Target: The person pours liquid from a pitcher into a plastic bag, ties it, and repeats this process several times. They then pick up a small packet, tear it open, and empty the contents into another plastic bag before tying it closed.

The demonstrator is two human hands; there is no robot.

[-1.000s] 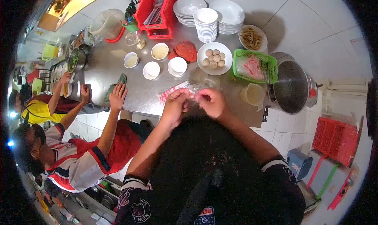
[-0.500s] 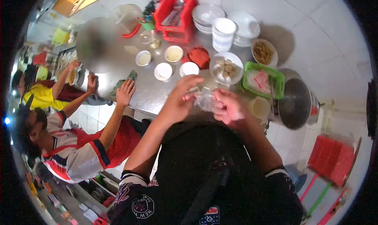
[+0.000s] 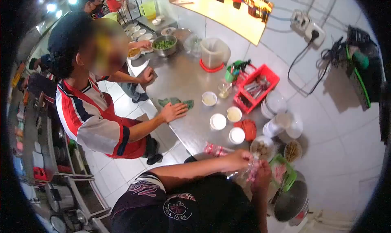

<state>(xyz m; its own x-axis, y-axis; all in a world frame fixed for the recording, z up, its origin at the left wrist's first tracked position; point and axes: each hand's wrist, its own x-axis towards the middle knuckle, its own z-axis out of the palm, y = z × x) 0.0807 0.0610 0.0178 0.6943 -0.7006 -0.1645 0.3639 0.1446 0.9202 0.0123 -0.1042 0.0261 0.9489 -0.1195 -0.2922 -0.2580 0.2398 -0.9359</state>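
My left hand (image 3: 239,159) and my right hand (image 3: 262,176) are close together at the table's near edge, both with fingers closed on a clear plastic bag (image 3: 252,171). Pinkish colour shows through or on the bag; I cannot make out what it is. Just beyond my hands sits a white bowl of round meatballs (image 3: 262,147). A green basket (image 3: 290,176) with a pink-and-white packet lies right of them. To the left of my left hand is a red-and-white printed plastic packet (image 3: 216,150).
A co-worker's hand (image 3: 174,112) rests on a green cloth (image 3: 185,103). Small white bowls (image 3: 218,121), a red bundle (image 3: 247,129), a red cutlery bin (image 3: 256,88) and stacked dishes (image 3: 275,102) stand on the steel table (image 3: 183,76). A large dark pot (image 3: 290,202) is at right.
My view has swung left, showing more of the co-worker and the wall. My hands have come closer together on the plastic bag; the left one has gone from spread fingers to a pinch.
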